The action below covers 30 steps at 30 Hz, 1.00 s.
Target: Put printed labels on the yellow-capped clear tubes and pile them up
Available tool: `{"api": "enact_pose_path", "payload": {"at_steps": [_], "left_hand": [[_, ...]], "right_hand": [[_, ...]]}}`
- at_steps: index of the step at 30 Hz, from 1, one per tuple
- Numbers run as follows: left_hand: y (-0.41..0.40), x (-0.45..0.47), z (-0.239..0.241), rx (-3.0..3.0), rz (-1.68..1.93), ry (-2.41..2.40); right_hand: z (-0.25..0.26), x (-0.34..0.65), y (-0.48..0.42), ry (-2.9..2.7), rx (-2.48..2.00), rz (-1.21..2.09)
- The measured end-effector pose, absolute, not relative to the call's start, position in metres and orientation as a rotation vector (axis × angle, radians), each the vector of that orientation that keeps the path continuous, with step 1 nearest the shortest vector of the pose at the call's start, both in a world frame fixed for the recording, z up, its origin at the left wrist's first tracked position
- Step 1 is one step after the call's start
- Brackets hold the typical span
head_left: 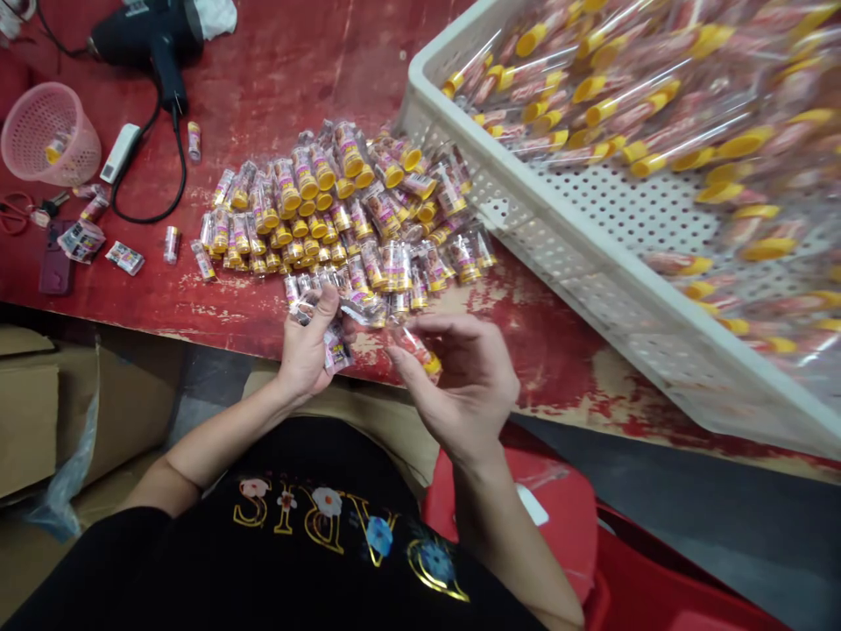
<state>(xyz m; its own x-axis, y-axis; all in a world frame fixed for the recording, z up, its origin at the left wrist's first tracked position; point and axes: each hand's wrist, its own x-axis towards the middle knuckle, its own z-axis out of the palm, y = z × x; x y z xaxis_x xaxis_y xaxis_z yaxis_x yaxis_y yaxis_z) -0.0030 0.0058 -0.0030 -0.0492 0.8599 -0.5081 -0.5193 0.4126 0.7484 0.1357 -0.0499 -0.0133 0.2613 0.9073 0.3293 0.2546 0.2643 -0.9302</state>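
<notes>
While both hands hover at the near edge of the red table (276, 79), each one has its own little item. Left hand (307, 346) is closed around a small clear wrapped packet (336, 349), thumb pressing on top, the packet poking out to the right of the palm. Right hand (460, 381) is pinching a small tube with a yellow cap (424, 355) between thumb and fingertips, other fingers loosely curled above it. The two hands sit just beside each other, not touching, right below the big pile of yellow-capped tubes (348, 210) on the table. Can't really read the labels, it's all shiny wrap and glare. Most of the tube in the right hand is hidden behind the fingers. White perforated crate (591, 254) on the right is tilted and cut off by the frame, its contents blurry. Pink basket (45, 131) and a black heat gun (148, 39) sit well apart at the far left
</notes>
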Motion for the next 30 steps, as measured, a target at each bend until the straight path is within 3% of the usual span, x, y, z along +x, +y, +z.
{"api": "enact_pose_path", "payload": {"at_steps": [11, 19, 30], "left_hand": [[-0.003, 0.002, -0.005, 0.437, 1.095, 1.091], [-0.004, 0.001, -0.003, 0.476, 0.958, 1.047], [0.002, -0.002, 0.008, 0.522, 0.805, 0.981]], "right_hand": [[-0.007, 0.136, -0.052, -1.46, -1.303, 0.21], [-0.007, 0.142, -0.064, -1.623, -1.23, 0.495], [-0.016, 0.136, -0.059, -1.342, -1.19, 0.456]]}}
